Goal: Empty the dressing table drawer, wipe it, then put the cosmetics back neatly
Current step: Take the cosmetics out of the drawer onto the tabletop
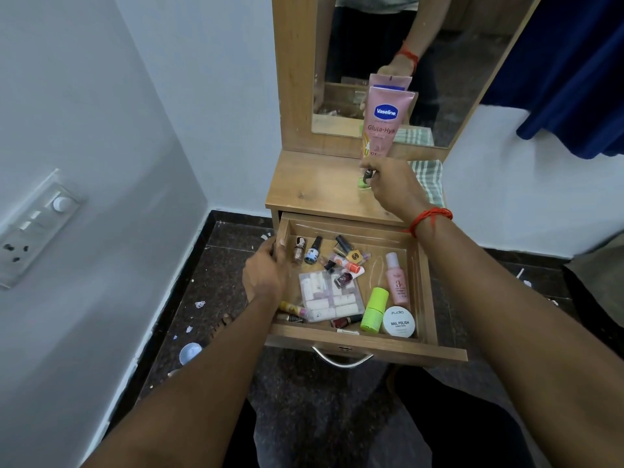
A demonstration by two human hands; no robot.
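Most cosmetics [332,298] not yet out of drawer [428,285]; our right grip [388,184] pinches bottle [367,173] on tabletop [314,184], left grip [266,268] holds drawer.

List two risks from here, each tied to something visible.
The right hand holds a small bottle close beside the upright Vaseline tube; a nudge might topple it. The drawer is pulled far out with many cosmetics inside; the left hand gripping its side wall could jolt it and scatter them.
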